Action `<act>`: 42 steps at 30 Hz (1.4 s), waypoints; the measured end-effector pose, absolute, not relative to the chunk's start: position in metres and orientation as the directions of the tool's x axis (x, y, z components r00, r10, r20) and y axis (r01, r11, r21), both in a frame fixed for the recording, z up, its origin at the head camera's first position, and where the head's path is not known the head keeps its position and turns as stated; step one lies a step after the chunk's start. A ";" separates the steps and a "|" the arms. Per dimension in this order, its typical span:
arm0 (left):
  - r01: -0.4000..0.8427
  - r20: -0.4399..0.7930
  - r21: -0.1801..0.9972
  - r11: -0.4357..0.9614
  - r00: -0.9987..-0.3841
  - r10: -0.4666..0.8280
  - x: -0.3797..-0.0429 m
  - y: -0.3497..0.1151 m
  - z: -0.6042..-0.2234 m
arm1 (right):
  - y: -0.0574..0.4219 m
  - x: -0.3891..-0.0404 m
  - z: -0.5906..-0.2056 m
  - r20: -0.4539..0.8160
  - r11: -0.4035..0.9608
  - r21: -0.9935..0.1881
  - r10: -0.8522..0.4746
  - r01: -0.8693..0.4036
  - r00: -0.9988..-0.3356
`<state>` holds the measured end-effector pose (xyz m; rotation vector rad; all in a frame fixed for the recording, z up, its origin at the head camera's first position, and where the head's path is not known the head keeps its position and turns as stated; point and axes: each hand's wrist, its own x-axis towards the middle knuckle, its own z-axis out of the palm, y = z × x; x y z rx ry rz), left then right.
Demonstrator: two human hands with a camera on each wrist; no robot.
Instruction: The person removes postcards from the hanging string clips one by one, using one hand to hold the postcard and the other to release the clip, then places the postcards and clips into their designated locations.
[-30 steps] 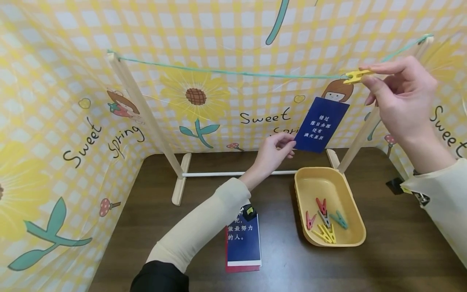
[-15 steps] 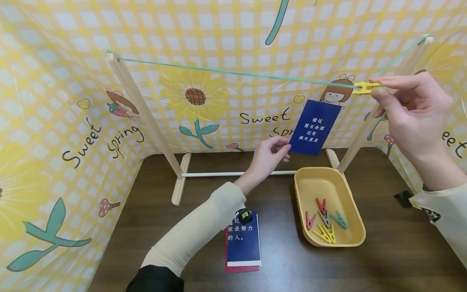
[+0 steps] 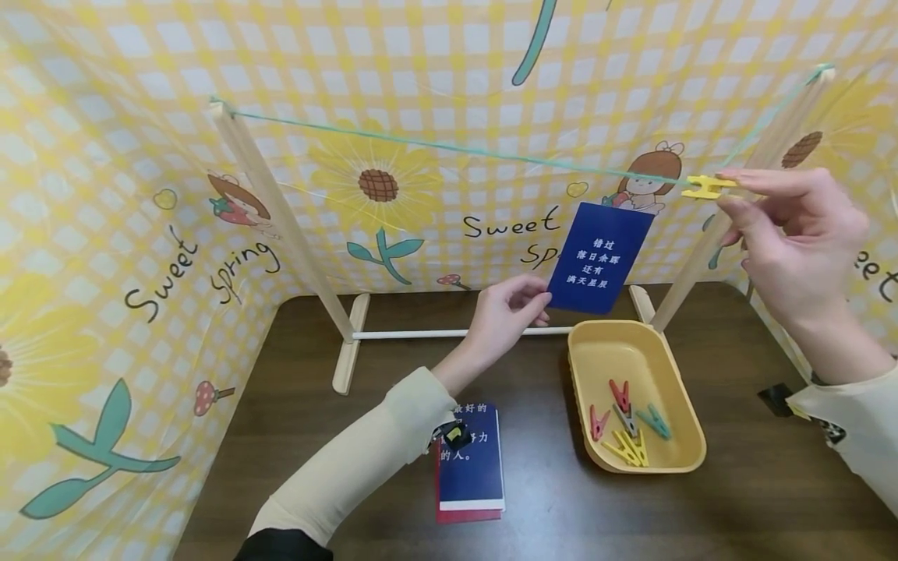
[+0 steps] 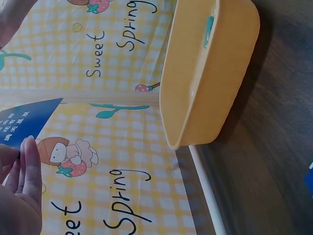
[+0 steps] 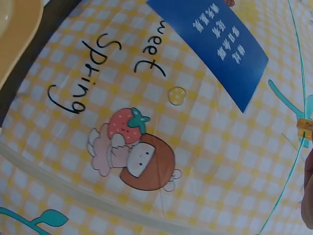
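Observation:
My left hand [image 3: 508, 315] pinches the lower left corner of a dark blue card [image 3: 599, 257] with white Chinese writing. The card tilts, apart from the green string [image 3: 449, 146] and below it. Between thumb and fingers, my right hand [image 3: 807, 241] pinches a yellow clothespin [image 3: 708, 188]. Its front end is at the string, which dips there from both posts. In the right wrist view the clothespin [image 5: 305, 128] sits at the string and the card [image 5: 215, 46] stands apart from it. The left wrist view shows fingertips on the card's edge [image 4: 34, 120].
A yellow basket [image 3: 691, 421] with several clothespins [image 3: 627, 448] stands on the brown table [image 3: 547, 522], below the card. Wooden posts [image 3: 281, 218] hold the string, joined by a white rod [image 3: 414, 335]. A stack of cards [image 3: 471, 475] lies near my left sleeve.
My right hand has moved right and down with the clothespin, and the string dips lower there. My left hand has brought the card slightly down and to the left.

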<state>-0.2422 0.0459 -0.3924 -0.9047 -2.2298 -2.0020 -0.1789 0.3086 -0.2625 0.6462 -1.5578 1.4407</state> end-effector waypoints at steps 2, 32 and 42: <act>0.412 0.375 0.911 0.007 -0.835 0.403 -0.240 0.043 -0.392 | 0.306 -0.177 -0.260 0.864 0.135 -0.489 0.213 -0.862 -0.456; 0.251 0.209 0.967 0.046 -0.882 0.422 -0.190 -0.026 -0.424 | 0.305 -0.155 -0.291 0.893 0.335 -0.440 0.071 -0.833 -0.443; 0.107 0.074 0.993 0.050 -0.895 0.439 -0.164 -0.049 -0.448 | 0.310 -0.145 -0.326 0.862 0.402 -0.466 0.006 -0.788 -0.507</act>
